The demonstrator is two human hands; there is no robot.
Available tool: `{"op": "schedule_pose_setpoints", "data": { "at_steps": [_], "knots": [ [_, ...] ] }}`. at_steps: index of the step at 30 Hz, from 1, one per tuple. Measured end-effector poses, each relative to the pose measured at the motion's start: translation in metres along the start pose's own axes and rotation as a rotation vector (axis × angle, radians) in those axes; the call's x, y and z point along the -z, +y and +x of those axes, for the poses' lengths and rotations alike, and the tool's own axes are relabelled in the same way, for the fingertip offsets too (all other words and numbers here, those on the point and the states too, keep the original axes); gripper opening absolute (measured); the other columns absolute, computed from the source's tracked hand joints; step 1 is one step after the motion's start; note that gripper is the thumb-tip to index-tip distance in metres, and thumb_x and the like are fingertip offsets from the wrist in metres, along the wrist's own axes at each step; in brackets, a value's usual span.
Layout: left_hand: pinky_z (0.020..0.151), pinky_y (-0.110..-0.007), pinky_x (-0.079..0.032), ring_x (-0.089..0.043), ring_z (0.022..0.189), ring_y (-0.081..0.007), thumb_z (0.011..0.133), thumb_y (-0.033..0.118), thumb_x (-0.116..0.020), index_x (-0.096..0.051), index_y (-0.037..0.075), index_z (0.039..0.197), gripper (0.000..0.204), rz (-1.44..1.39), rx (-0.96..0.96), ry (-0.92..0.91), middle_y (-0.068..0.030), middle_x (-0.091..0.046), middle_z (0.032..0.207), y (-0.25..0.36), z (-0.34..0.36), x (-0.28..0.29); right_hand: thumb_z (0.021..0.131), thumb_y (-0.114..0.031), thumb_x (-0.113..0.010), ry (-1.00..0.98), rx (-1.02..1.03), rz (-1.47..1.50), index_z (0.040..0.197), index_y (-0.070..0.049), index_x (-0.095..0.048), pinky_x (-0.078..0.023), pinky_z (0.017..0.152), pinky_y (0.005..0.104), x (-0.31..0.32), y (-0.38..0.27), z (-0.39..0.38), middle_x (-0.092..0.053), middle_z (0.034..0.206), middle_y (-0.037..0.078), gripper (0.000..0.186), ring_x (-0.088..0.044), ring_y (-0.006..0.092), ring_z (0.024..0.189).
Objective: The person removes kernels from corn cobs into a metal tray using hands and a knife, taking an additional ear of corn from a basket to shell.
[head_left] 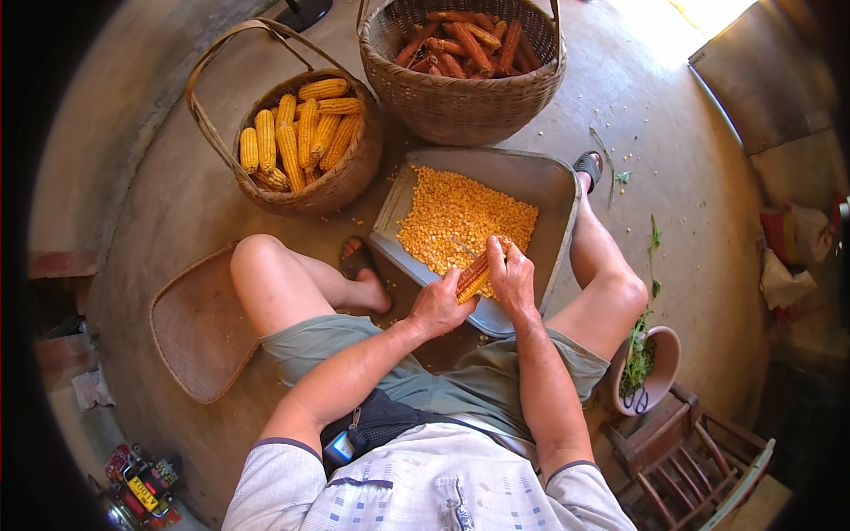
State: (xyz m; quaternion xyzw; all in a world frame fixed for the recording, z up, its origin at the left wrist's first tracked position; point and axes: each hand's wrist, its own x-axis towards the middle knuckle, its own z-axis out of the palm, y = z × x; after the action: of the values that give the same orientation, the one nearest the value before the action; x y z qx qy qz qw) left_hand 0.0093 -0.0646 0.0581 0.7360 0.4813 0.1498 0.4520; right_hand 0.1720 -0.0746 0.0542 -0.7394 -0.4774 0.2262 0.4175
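Observation:
A partly stripped corn cob [475,276] slants between my two hands, above a grey square pan. Rows of yellow kernels remain along its near side; the rest shows bare reddish core. My left hand [438,305] is closed around the near end. My right hand [512,279] grips the far end, thumb and fingers pressed on it. Just beyond the cob shows a thin greyish sliver [461,244]; whether a hand holds it I cannot tell. Loose yellow kernels [460,208] are heaped in the pan [556,190], which sits between my legs.
Far left stands a wicker basket [350,190] of yellow corn cobs. A larger basket [460,106] beyond the pan holds bare reddish cobs. A flat woven tray [199,323] lies left. To the right are a pot with greens [666,358] and a wooden chair [677,460].

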Motion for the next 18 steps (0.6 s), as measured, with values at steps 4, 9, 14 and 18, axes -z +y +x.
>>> {"op": "schedule_pose_setpoints", "data": {
  "at_steps": [4, 9, 14, 18],
  "knots": [
    [0.058, -0.035, -0.05, -0.064, 0.064, -0.0257, 0.086, 0.023, -0.071, -0.053, 0.002, 0.103, 0.033, -0.309, 0.035, -0.126, -0.0124, -0.062, 0.074, 0.002, 0.0, -0.001, 0.102, -0.029, -0.052, -0.057, -0.102, 0.126, 0.084, 0.001, -0.061, -0.045, 0.058, 0.0373, 0.0, 0.002, 0.004, -0.059, 0.068, 0.011, 0.037, -0.054, 0.0172, 0.062],
    [0.049, -0.024, -0.045, -0.052, 0.054, -0.0067, 0.093, 0.016, -0.063, -0.054, 0.006, 0.102, 0.017, -0.762, 0.303, -0.452, 0.0004, -0.055, 0.069, 0.008, 0.008, 0.007, 0.106, -0.027, -0.045, -0.058, -0.153, 0.517, 0.084, -0.003, -0.058, -0.04, 0.052, 0.0262, -0.007, 0.022, 0.003, -0.05, 0.066, -0.002, 0.035, -0.048, 0.0067, 0.059],
    [0.053, -0.026, -0.048, -0.057, 0.06, -0.0101, 0.093, 0.016, -0.063, -0.055, 0.004, 0.111, 0.024, -0.726, 0.294, -0.309, -0.0031, -0.059, 0.075, -0.002, 0.014, 0.004, 0.099, -0.031, -0.059, -0.039, -0.399, 0.636, 0.094, 0.001, -0.062, -0.047, 0.061, 0.0276, -0.014, 0.008, 0.003, -0.064, 0.078, 0.007, 0.033, -0.06, 0.0116, 0.068],
    [0.075, -0.036, -0.055, -0.068, 0.086, -0.0224, 0.088, 0.016, -0.068, -0.053, -0.002, 0.123, 0.042, -0.181, -0.049, -0.005, -0.0124, -0.07, 0.096, -0.024, 0.009, -0.005, 0.091, -0.036, -0.067, -0.161, -0.14, 0.161, 0.095, 0.002, -0.064, -0.051, 0.065, 0.0426, -0.009, -0.013, -0.001, -0.065, 0.079, 0.025, 0.038, -0.067, 0.0328, 0.073]
  ]
}}
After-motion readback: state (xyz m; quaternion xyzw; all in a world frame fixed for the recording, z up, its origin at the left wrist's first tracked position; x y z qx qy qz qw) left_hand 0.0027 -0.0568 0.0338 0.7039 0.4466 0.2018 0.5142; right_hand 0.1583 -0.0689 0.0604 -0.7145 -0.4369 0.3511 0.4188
